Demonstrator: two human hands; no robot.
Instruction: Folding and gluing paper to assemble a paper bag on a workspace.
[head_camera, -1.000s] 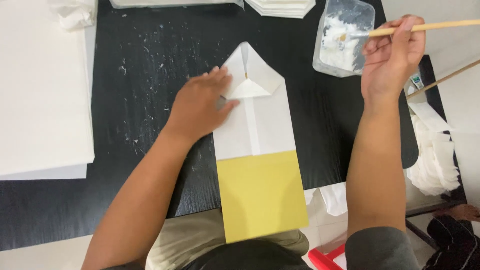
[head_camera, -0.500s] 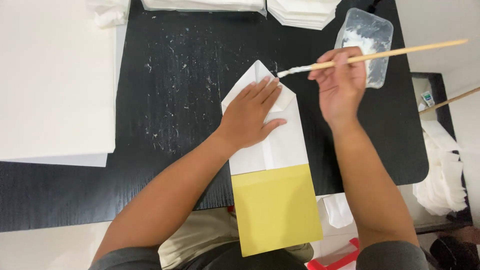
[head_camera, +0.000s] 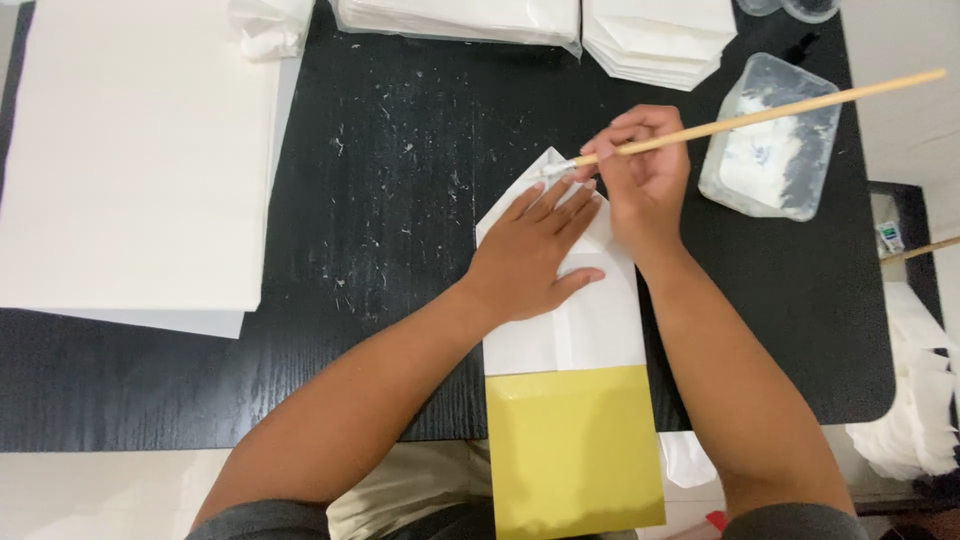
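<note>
In the head view, the left hand (head_camera: 535, 258) lies flat, fingers spread, on the folded white paper bag (head_camera: 580, 325), pinning its pointed flap to the black table (head_camera: 400, 200). The right hand (head_camera: 645, 175) pinches a wooden-handled brush (head_camera: 760, 115), bristles at the flap's tip. The glue tub (head_camera: 770, 140) sits near the right hand, within easy reach. The bag's yellow end (head_camera: 575, 450) overhangs the table edge.

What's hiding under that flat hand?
Under the left hand lies the folded white paper with a yellow end. The folds beneath the palm are covered, so they cannot be seen.
</note>
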